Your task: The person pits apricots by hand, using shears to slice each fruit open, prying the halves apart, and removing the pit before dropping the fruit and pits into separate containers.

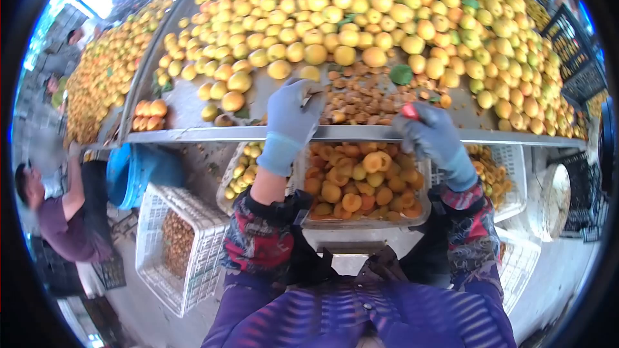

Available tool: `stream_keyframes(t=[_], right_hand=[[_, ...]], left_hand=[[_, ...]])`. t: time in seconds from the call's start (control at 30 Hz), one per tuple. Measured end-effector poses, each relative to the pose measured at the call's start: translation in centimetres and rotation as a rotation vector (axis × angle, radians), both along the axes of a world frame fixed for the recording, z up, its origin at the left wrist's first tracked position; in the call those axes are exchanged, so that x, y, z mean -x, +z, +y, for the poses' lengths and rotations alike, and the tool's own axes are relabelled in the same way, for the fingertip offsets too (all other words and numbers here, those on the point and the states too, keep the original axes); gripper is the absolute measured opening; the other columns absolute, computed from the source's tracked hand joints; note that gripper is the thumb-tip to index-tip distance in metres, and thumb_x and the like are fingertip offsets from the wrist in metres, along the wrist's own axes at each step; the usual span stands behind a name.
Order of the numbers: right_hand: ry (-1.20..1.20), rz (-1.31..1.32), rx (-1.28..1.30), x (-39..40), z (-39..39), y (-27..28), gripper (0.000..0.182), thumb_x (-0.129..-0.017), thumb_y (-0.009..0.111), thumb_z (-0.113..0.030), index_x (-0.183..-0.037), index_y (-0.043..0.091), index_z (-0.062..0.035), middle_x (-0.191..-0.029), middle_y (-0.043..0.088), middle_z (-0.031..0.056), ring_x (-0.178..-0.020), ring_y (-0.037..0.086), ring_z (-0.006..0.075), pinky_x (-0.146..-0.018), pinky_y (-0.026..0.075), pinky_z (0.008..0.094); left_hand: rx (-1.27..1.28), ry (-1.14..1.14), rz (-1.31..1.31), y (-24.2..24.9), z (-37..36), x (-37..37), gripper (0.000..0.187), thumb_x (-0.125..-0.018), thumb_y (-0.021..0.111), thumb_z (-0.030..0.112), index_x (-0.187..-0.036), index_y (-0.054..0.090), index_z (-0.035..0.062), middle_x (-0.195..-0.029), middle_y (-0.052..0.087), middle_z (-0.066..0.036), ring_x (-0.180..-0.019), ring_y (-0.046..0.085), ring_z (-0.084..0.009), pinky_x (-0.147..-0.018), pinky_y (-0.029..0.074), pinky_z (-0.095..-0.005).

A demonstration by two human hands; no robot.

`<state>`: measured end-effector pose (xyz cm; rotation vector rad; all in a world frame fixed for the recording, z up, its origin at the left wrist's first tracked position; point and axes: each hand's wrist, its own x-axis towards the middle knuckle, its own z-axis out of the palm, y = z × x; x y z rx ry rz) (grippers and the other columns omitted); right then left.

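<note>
Both my hands wear grey-blue gloves and are over the metal front edge (361, 133) of a sorting table. My left hand (291, 119) is closed, its fingers curled together; what they hold, if anything, is hidden. My right hand (438, 142) is wrapped round a small tool with a red end (410, 111); the rest of it is covered by the glove. Between and beyond the hands lies a heap of brown apricot pits (361, 93). Whole yellow apricots (380, 3) cover the table behind. Below my hands, a crate holds split apricot halves (361, 180).
A white crate of pits (177, 245) stands at lower left, near a blue barrel (138, 174). More crates flank the middle one, and a white bucket (551, 203) is at right. Black crates (570, 51) stand far right. Another person (68, 219) works at the left.
</note>
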<state>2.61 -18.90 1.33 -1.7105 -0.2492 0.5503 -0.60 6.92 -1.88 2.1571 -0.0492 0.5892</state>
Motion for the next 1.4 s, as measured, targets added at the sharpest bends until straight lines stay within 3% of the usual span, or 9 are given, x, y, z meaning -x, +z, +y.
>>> stream_keyframes(t=[0.07,0.17,0.3,0.57,0.67,0.73,0.83,1.2,1.4], right_hand=[[-0.028,-0.023,-0.009,-0.2,0.0,-0.5,0.021,-0.090,0.055,-0.018,-0.094,0.063,0.0000,-0.057,0.058,0.0044,-0.038,0.046,0.0070,-0.036,0.035,0.0193],[-0.107,-0.061,-0.020,-0.1,0.6,-0.5,0.020,-0.090,0.055,-0.019,-0.091,0.062,-0.0002,-0.056,0.056,0.0046,-0.036,0.044,0.0070,-0.036,0.033,0.0190],[-0.155,-0.069,-0.051,0.1,1.0,-0.3,0.022,-0.090,0.056,-0.021,-0.088,0.061,-0.0003,-0.055,0.055,0.0040,-0.035,0.043,0.0071,-0.036,0.032,0.0185],[-0.152,-0.055,-0.041,0.2,2.7,-0.8,0.023,-0.092,0.056,-0.024,-0.093,0.060,-0.0020,-0.059,0.056,0.0037,-0.040,0.045,0.0063,-0.037,0.033,0.0180],[-0.147,-0.061,-0.142,0.3,2.8,-0.4,0.023,-0.093,0.055,-0.024,-0.098,0.059,-0.0020,-0.063,0.057,0.0026,-0.044,0.047,0.0055,-0.038,0.034,0.0179],[-0.118,-0.103,-0.237,0.4,2.7,-0.7,0.027,-0.095,0.053,-0.028,-0.100,0.058,-0.0021,-0.064,0.056,0.0017,-0.044,0.048,0.0055,-0.039,0.033,0.0179],[-0.091,-0.146,-0.308,0.9,3.3,-1.0,0.029,-0.095,0.052,-0.031,-0.097,0.058,-0.0025,-0.065,0.056,0.0014,-0.044,0.047,0.0054,-0.040,0.033,0.0176],[-0.038,-0.142,-0.365,2.1,3.5,-0.6,0.036,-0.099,0.042,-0.038,-0.100,0.056,-0.0051,-0.062,0.056,0.0013,-0.044,0.046,0.0041,-0.042,0.035,0.0168],[0.052,-0.079,-0.318,2.7,3.3,0.6,0.034,-0.099,0.044,-0.036,-0.095,0.055,-0.0042,-0.064,0.053,-0.0001,-0.049,0.047,0.0041,-0.045,0.036,0.0182]], left_hand=[[-0.074,0.118,-0.019,0.1,1.4,0.3,0.008,-0.082,0.064,0.004,-0.085,0.066,-0.0028,-0.076,0.058,-0.007,-0.067,0.058,-0.0133,-0.061,0.045,-0.0249],[-0.192,0.354,-0.039,-0.7,5.4,0.6,0.012,-0.082,0.066,0.008,-0.087,0.065,-0.0020,-0.075,0.058,-0.008,-0.063,0.057,-0.0128,-0.058,0.046,-0.0257],[-0.432,0.610,0.146,-1.5,13.2,1.8,0.023,-0.077,0.067,0.024,-0.096,0.064,0.0104,-0.090,0.064,-0.015,-0.083,0.064,-0.0334,-0.072,0.051,-0.0407],[-0.739,0.629,0.686,-1.5,13.7,0.2,0.042,-0.074,0.069,0.029,-0.109,0.060,0.0073,-0.099,0.065,-0.017,-0.089,0.065,-0.0314,-0.077,0.051,-0.0433],[-0.423,0.467,0.406,-0.8,13.2,0.7,0.055,-0.073,0.072,0.025,-0.123,0.055,0.0086,-0.099,0.066,-0.014,-0.087,0.066,-0.0247,-0.075,0.052,-0.0383],[0.535,0.081,0.189,0.3,10.6,1.5,0.046,-0.081,0.062,0.010,-0.126,0.053,0.0034,-0.103,0.065,-0.009,-0.089,0.065,-0.0227,-0.077,0.053,-0.0363],[1.166,-0.343,0.047,2.5,5.9,2.1,0.048,-0.085,0.060,0.010,-0.130,0.047,0.0004,-0.112,0.061,-0.008,-0.094,0.063,-0.0212,-0.079,0.053,-0.0343],[1.648,-0.694,0.172,3.8,-2.3,0.7,0.061,-0.088,0.058,0.024,-0.138,0.034,-0.0011,-0.126,0.052,-0.022,-0.108,0.054,-0.0268,-0.087,0.043,-0.0353],[1.301,-0.744,0.119,2.0,-3.0,-0.1,0.059,-0.083,0.063,0.018,-0.134,0.040,-0.0021,-0.117,0.056,-0.015,-0.105,0.056,-0.0232,-0.090,0.045,-0.0385]])
